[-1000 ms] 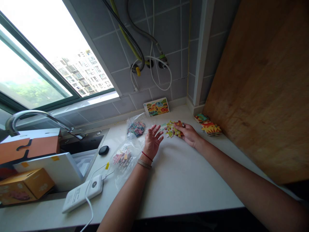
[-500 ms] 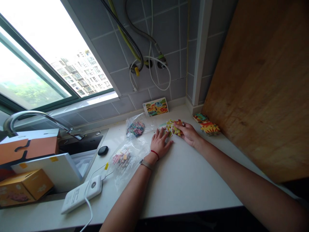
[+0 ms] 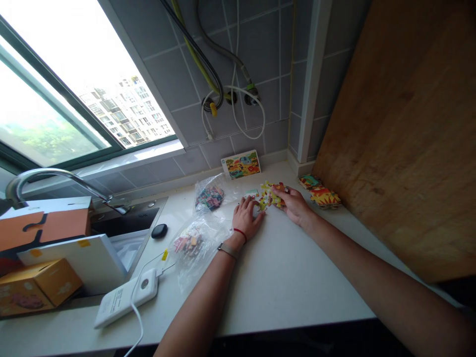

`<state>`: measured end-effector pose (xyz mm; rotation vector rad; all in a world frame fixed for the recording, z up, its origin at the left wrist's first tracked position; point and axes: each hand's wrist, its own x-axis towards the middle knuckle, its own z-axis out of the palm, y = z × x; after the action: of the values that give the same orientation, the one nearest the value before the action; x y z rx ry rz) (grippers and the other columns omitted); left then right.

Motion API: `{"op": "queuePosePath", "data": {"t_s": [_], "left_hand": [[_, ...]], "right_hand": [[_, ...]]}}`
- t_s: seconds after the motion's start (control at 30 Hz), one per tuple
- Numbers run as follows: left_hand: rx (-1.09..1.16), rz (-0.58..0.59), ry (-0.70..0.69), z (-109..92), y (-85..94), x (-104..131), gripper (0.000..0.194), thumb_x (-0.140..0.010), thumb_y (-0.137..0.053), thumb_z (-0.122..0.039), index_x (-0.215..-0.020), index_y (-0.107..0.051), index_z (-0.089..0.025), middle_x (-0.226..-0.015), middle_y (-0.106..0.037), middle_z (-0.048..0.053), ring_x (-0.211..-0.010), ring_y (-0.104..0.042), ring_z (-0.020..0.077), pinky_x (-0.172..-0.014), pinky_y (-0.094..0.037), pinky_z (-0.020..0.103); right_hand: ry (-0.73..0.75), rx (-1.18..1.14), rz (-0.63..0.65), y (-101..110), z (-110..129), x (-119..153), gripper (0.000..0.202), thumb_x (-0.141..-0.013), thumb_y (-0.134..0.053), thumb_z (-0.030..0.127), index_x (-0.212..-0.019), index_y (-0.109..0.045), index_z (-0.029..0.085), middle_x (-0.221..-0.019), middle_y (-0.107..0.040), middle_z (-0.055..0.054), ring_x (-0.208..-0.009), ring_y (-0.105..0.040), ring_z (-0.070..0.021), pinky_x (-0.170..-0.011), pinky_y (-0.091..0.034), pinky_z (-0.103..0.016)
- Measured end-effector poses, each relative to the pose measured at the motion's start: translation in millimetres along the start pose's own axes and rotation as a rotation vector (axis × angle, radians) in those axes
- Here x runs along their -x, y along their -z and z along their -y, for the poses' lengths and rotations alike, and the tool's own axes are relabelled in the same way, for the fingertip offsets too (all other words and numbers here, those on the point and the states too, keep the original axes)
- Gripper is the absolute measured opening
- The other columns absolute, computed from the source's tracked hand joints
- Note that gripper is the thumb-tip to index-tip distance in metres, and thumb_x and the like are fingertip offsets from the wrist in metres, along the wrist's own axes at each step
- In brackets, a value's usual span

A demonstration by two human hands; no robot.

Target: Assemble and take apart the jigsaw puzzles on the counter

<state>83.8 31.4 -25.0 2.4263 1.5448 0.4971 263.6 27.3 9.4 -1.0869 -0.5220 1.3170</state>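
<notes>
Yellow puzzle pieces (image 3: 268, 194), several joined or bunched together, are pinched between the thumb and fingers of my right hand (image 3: 292, 202), just above the white counter. My left hand (image 3: 246, 217) rests on the counter to their left, its thumb and index finger around a small piece (image 3: 261, 210) beside the bunch. A greenish piece (image 3: 252, 192) lies past my left fingertips. Behind stands a picture card (image 3: 241, 165) with colourful animals, leaning on the wall. Stacked red, yellow and green pieces (image 3: 323, 194) lie right of my right hand.
Two clear plastic bags with puzzle pieces (image 3: 210, 197) (image 3: 188, 243) lie left of my left hand. Further left are a black oval case (image 3: 159, 231), a white power bank (image 3: 126, 299) with its cable, the sink, faucet (image 3: 59, 172) and boxes. A wooden board (image 3: 401, 148) stands on the right.
My right hand has shifted slightly right with the yellow pieces. The fingers of my left hand have drawn in around a small piece, and the greenish piece shows more.
</notes>
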Motion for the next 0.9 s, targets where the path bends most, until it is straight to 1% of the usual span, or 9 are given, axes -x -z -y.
{"op": "queuePosePath", "data": {"t_s": [0.07,0.17,0.23,0.37,0.47,0.6,0.7,0.77,0.9], "left_hand": [[0.004,-0.01,0.019,-0.5,1.0,-2.1,0.042,-0.096,-0.058,-0.044,-0.132,-0.059,-0.022,-0.159,-0.043,0.012,-0.152,-0.031,0.0331,-0.12,-0.034,0.05],[0.007,-0.026,0.038,0.8,-0.2,-4.3,0.056,-0.095,-0.061,-0.044,-0.144,-0.051,-0.019,-0.162,-0.037,0.015,-0.153,-0.027,0.0349,-0.12,-0.033,0.051],[0.013,-0.03,0.037,2.9,-2.3,-5.2,0.06,-0.094,-0.061,-0.044,-0.147,-0.049,-0.018,-0.161,-0.039,0.016,-0.153,-0.027,0.0363,-0.12,-0.033,0.052],[0.031,-0.06,-0.003,8.8,-6.5,-7.0,0.051,-0.095,-0.061,-0.042,-0.14,-0.057,-0.017,-0.155,-0.048,0.015,-0.148,-0.036,0.0378,-0.118,-0.037,0.052],[0.048,-0.111,-0.042,13.1,-6.8,-8.5,0.046,-0.093,-0.064,-0.038,-0.134,-0.062,-0.017,-0.146,-0.057,0.014,-0.141,-0.046,0.0353,-0.117,-0.04,0.051],[0.061,-0.14,-0.08,15.9,-3.1,-9.9,0.035,-0.091,-0.066,-0.031,-0.123,-0.068,-0.018,-0.125,-0.07,0.013,-0.122,-0.062,0.0309,-0.109,-0.048,0.046],[0.066,-0.151,-0.088,16.7,-1.4,-10.2,0.031,-0.089,-0.067,-0.027,-0.118,-0.069,-0.017,-0.113,-0.075,0.012,-0.114,-0.066,0.0297,-0.103,-0.051,0.044],[0.078,-0.158,-0.086,17.3,-1.3,-10.1,0.03,-0.088,-0.068,-0.026,-0.116,-0.07,-0.019,-0.112,-0.075,0.01,-0.113,-0.066,0.0288,-0.103,-0.052,0.043],[0.093,-0.147,-0.092,17.9,-0.1,-9.5,0.024,-0.087,-0.07,-0.027,-0.11,-0.072,-0.02,-0.111,-0.076,0.008,-0.11,-0.067,0.0276,-0.101,-0.053,0.041]], "right_hand": [[-0.012,0.005,0.001,-0.6,2.6,1.4,0.038,-0.055,-0.096,0.029,-0.081,-0.069,0.022,-0.078,-0.077,-0.001,-0.077,-0.073,-0.0183,-0.057,-0.051,-0.022],[-0.032,0.016,0.016,0.2,5.0,1.4,0.038,-0.055,-0.095,0.028,-0.082,-0.069,0.023,-0.08,-0.077,-0.001,-0.081,-0.073,-0.0188,-0.058,-0.05,-0.022],[-0.049,0.012,0.024,1.5,5.3,0.2,0.038,-0.055,-0.095,0.027,-0.083,-0.07,0.023,-0.081,-0.078,-0.001,-0.082,-0.073,-0.0187,-0.06,-0.051,-0.023],[-0.077,-0.005,0.027,4.0,4.3,-2.4,0.036,-0.057,-0.094,0.027,-0.085,-0.071,0.023,-0.083,-0.078,-0.002,-0.08,-0.072,-0.0184,-0.065,-0.054,-0.027],[-0.084,-0.006,0.032,5.2,4.0,-3.2,0.036,-0.058,-0.093,0.027,-0.085,-0.071,0.023,-0.085,-0.078,-0.003,-0.081,-0.073,-0.0195,-0.067,-0.056,-0.029],[-0.11,-0.028,0.055,6.4,4.8,-3.2,0.034,-0.059,-0.093,0.026,-0.085,-0.071,0.023,-0.084,-0.078,-0.002,-0.08,-0.072,-0.0182,-0.071,-0.059,-0.032],[-0.117,-0.025,0.072,6.6,4.9,-3.1,0.034,-0.06,-0.093,0.027,-0.086,-0.071,0.023,-0.085,-0.078,-0.002,-0.077,-0.072,-0.0174,-0.069,-0.059,-0.031],[-0.091,0.001,0.077,6.2,4.5,-3.2,0.036,-0.058,-0.093,0.028,-0.085,-0.071,0.023,-0.084,-0.078,-0.002,-0.075,-0.072,-0.0174,-0.064,-0.058,-0.028],[0.044,0.049,0.078,4.2,3.7,-2.7,0.042,-0.05,-0.097,0.03,-0.08,-0.069,0.02,-0.078,-0.076,-0.001,-0.073,-0.072,-0.0173,-0.059,-0.056,-0.023]]}}
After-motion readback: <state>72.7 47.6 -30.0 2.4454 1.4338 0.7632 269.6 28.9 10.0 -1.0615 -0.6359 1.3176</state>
